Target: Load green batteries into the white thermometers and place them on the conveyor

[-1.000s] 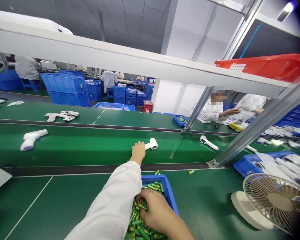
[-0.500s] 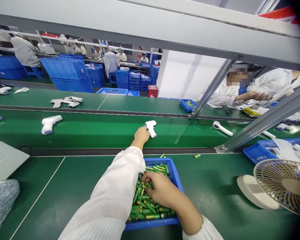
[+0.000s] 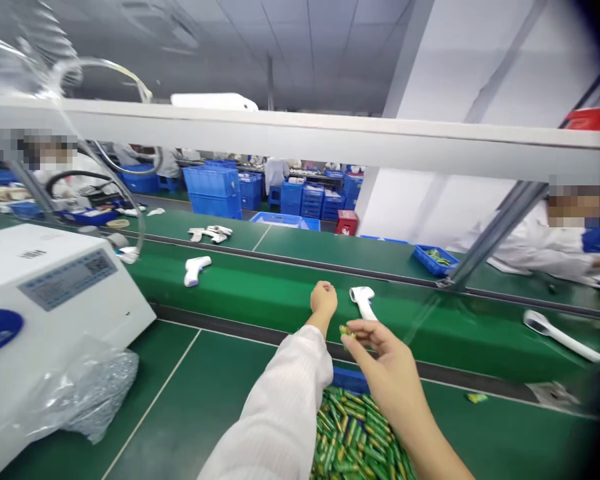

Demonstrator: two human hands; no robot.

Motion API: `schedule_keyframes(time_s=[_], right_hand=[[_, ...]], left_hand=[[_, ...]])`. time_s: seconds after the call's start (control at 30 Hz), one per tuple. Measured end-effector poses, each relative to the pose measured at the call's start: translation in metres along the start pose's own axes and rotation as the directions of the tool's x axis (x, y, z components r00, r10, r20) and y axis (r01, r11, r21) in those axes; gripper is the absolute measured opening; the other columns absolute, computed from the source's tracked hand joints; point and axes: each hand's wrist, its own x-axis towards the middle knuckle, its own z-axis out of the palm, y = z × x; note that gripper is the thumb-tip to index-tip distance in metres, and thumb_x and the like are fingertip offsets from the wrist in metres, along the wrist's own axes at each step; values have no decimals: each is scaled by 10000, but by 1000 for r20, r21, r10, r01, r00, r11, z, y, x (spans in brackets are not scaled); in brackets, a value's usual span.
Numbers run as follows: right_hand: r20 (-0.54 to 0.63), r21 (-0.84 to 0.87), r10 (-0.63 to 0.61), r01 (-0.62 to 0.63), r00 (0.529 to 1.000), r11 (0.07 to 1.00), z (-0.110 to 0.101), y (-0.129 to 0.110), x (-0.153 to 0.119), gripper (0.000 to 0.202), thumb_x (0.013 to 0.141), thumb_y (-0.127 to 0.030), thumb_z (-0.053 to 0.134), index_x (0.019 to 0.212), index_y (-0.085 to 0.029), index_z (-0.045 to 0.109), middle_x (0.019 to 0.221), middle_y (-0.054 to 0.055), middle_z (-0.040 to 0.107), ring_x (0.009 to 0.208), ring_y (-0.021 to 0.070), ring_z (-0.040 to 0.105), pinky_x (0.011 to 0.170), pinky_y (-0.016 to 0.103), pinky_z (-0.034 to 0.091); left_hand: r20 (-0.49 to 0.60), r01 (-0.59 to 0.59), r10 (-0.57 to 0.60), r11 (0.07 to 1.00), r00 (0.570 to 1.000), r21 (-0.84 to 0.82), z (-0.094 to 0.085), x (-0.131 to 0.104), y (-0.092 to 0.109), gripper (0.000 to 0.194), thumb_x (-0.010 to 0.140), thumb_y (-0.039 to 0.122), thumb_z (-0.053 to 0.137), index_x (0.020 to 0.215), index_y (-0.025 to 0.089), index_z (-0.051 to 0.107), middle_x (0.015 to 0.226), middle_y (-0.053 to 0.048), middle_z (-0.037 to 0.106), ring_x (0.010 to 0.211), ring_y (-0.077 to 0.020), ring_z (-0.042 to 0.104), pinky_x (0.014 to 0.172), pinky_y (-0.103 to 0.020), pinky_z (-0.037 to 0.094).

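Note:
My left hand is over the green belt with its fingers curled closed; whether it holds anything is hidden. Just right of it lies a white infrared thermometer, apart from that hand. My right hand pinches small green-and-gold batteries between thumb and fingers, in front of the thermometer's handle. Below both hands, a blue bin is full of loose green batteries. My left sleeve and right forearm cover parts of the bin.
Another thermometer lies left on the belt, one more at right. A white machine and a plastic bag stand at left. A loose battery lies right of the bin. A metal post slants upward; co-workers sit beyond.
My right hand has risen out of the battery bin with batteries in its fingers. My left hand has come away from the thermometer. The view has turned left and up.

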Motion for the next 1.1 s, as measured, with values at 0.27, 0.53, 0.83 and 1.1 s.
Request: schedule_keyframes(time_s=[0.27, 0.53, 0.83, 1.1], right_hand=[[83, 23, -85, 83, 993, 996, 74, 46, 12, 347, 875, -410, 560, 1132, -193, 646, 1031, 118, 689, 898, 245, 661, 793, 368, 533], [151, -135, -207, 228, 966, 964, 82, 53, 4, 335, 975, -358, 412, 1231, -262, 606, 1060, 104, 633, 892, 214, 637, 706, 284, 521], [80, 46, -200, 197, 977, 979, 83, 55, 6, 339, 958, -396, 435, 1136, -199, 647, 1043, 131, 612, 829, 207, 624, 674, 300, 539], [118, 480, 161, -198, 980, 854, 80, 38, 8, 396, 762, -472, 627, 1014, -167, 607, 701, 17, 580, 536, 131, 515, 460, 246, 438]], left_hand=[[-282, 281, -248, 956, 927, 82, -198, 65, -124, 307, 896, 335, 580, 1144, 156, 594, 1245, -104, 554, 1161, -255, 511, 995, -497, 398], [-293, 484, -524, 851, 800, -203, -271, 83, -200, 309, 865, 330, 625, 1107, 143, 585, 1139, -88, 585, 1038, -231, 571, 883, -421, 473], [53, 208, -287, 545, 957, -813, -194, 38, -117, 48, 884, 172, 545, 865, 136, 570, 796, -29, 622, 648, -83, 605, 540, -173, 449], [250, 251, -21, 74, 968, -965, -119, -116, -80, 339, 808, 443, 646, 978, 152, 604, 617, 16, 528, 420, -67, 415, 390, -192, 326]])
